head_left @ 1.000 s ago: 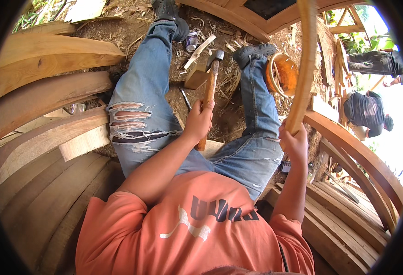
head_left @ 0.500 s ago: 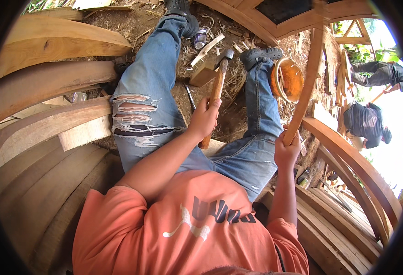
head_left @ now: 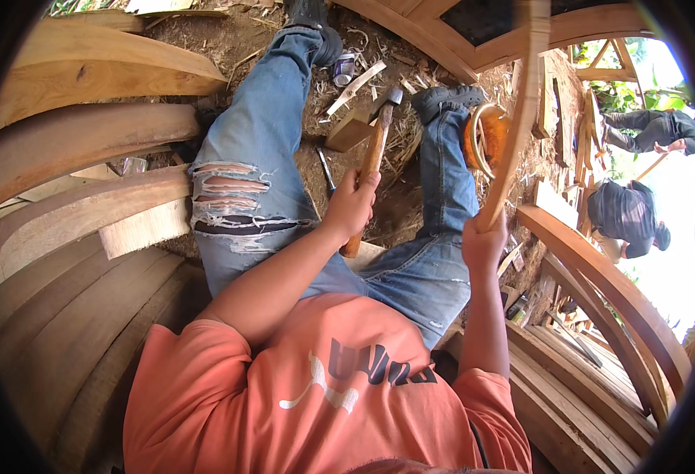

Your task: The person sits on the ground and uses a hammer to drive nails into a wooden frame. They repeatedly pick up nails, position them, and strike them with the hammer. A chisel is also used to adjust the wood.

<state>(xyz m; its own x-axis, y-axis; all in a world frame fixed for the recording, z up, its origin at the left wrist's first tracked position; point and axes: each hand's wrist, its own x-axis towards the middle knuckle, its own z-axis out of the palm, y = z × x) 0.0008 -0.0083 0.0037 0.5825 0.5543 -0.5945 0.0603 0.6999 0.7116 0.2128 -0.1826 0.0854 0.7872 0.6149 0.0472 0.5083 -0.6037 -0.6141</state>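
My left hand (head_left: 351, 207) is closed round the wooden handle of a hammer (head_left: 377, 146), whose metal head points away from me, between my legs. In my right hand (head_left: 485, 235) I grip the lower end of a long, slightly curved wooden strip (head_left: 516, 134). The strip stands up past an orange bucket (head_left: 486, 141) and reaches the upper edge of the view. Below the hammer head lies a wooden block (head_left: 351, 130) on the ground. A chisel-like metal tool (head_left: 326, 167) rests beside my left leg.
Curved boards (head_left: 110, 122) are stacked on my left. More curved beams (head_left: 600, 268) lean on my right, near long planks (head_left: 576, 395). A wooden frame (head_left: 434, 39) stands ahead. Shavings and a small can (head_left: 343, 69) lie on the ground. Two people (head_left: 625, 217) are at far right.
My right hand has shifted slightly left with the wooden strip, whose upper part also moved left. The hammer and my left hand have barely moved.
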